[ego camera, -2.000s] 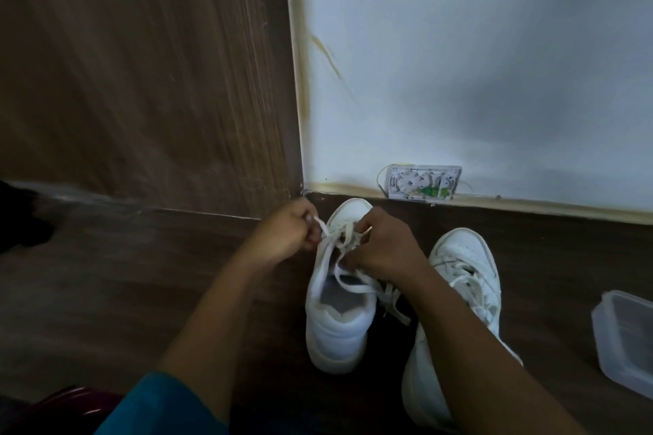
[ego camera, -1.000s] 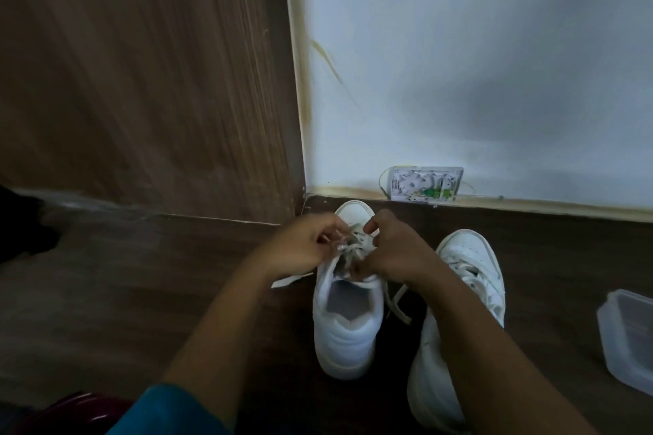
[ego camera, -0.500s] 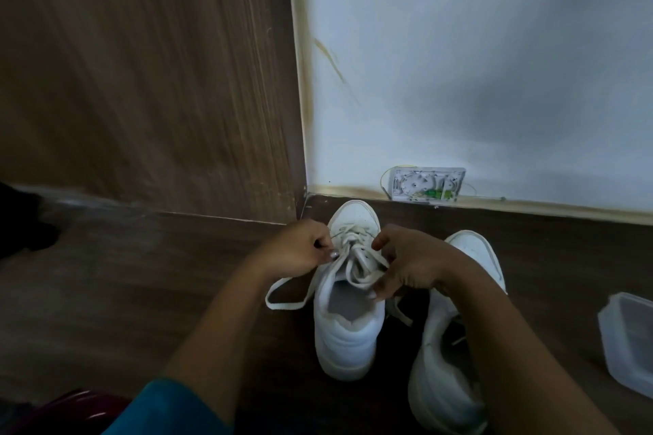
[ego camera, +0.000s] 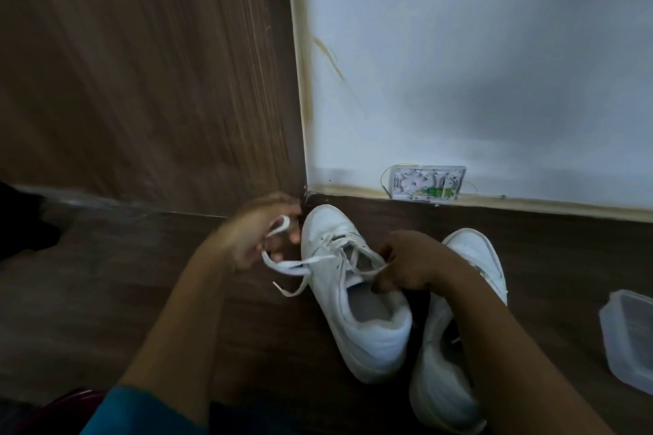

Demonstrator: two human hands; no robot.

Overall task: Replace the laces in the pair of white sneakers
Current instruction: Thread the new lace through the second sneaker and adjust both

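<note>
Two white sneakers stand on the dark wooden floor, toes toward the wall. The left sneaker [ego camera: 353,297] has a loose white lace [ego camera: 300,263] running out of its eyelets to the left. My left hand [ego camera: 258,237] grips that lace beside the toe, blurred by motion. My right hand [ego camera: 410,263] pinches the lace at the right side of the tongue, over the shoe's opening. The right sneaker [ego camera: 459,321] lies partly under my right forearm; its own lacing is mostly hidden.
A clear plastic container [ego camera: 629,339] sits on the floor at the right edge. A white socket plate [ego camera: 424,184] with loose wires is low on the white wall. A wooden panel [ego camera: 141,81] rises at the left.
My left hand has pulled the lace out to the left, away from the shoe. The left sneaker has turned, toe pointing more to the left. My right hand stays at the tongue.
</note>
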